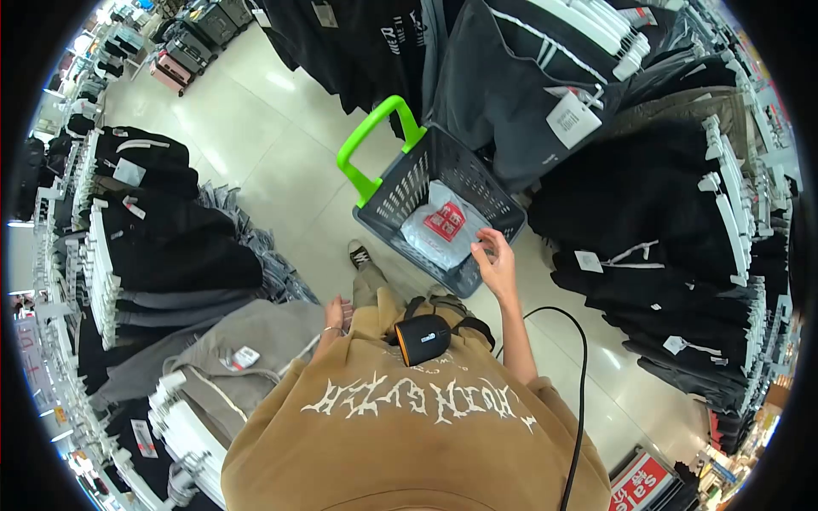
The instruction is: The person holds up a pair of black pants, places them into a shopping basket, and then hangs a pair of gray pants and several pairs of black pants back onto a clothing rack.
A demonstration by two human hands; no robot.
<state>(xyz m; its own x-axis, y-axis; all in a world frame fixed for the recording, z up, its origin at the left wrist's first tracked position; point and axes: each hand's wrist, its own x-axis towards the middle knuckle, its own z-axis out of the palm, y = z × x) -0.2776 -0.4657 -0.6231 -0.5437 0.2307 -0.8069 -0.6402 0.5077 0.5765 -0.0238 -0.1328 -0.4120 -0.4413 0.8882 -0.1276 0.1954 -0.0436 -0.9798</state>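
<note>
My right hand (495,260) hovers over the near right side of a dark grey shopping basket (394,242) with a bright green handle (365,136). Its fingers are loosely bent, with a gap between thumb and forefinger, and nothing shows in them. Inside the basket lies a pale plastic bag (417,232) with a red square print, just left of my fingertips. My left hand (338,314) hangs low by my hip, near a grey garment (264,341) on the left rack. Its fingers look apart, and I see nothing held.
Racks of dark trousers (630,196) stand close on the right, and more black clothes (170,243) hang on the left. Black tops (358,43) hang ahead. Suitcases (183,55) stand far left. A black cable (583,375) runs by my right side. A red sale sign (641,484) stands at lower right.
</note>
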